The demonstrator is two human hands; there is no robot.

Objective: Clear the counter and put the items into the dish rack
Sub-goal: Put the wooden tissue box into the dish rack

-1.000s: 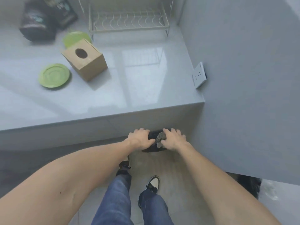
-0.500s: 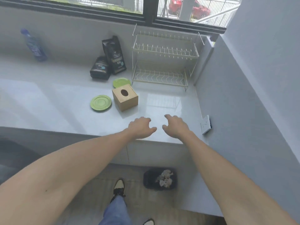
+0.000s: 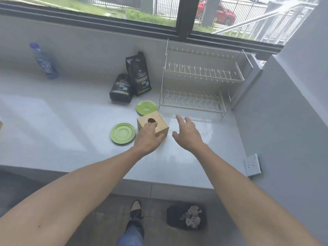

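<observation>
Left hand [image 3: 148, 137] fingers [image 3: 154, 124] loosely curled over wooden box [image 3: 160, 124], touching its top; right hand [image 3: 188, 133] fingers [image 3: 180, 119] spread, empty, just beside box.

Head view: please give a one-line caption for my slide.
Left hand on wooden tissue box, right hand open beside it, empty dish rack behind.

Both hands advanced; left hand [image 3: 148, 137] reached box [image 3: 156, 123].

Single head-worn view, looking forward and down from above the counter [image 3: 53, 121]; both hands at mid-frame, rack [image 3: 198, 86] beyond them, floor beneath.
</observation>
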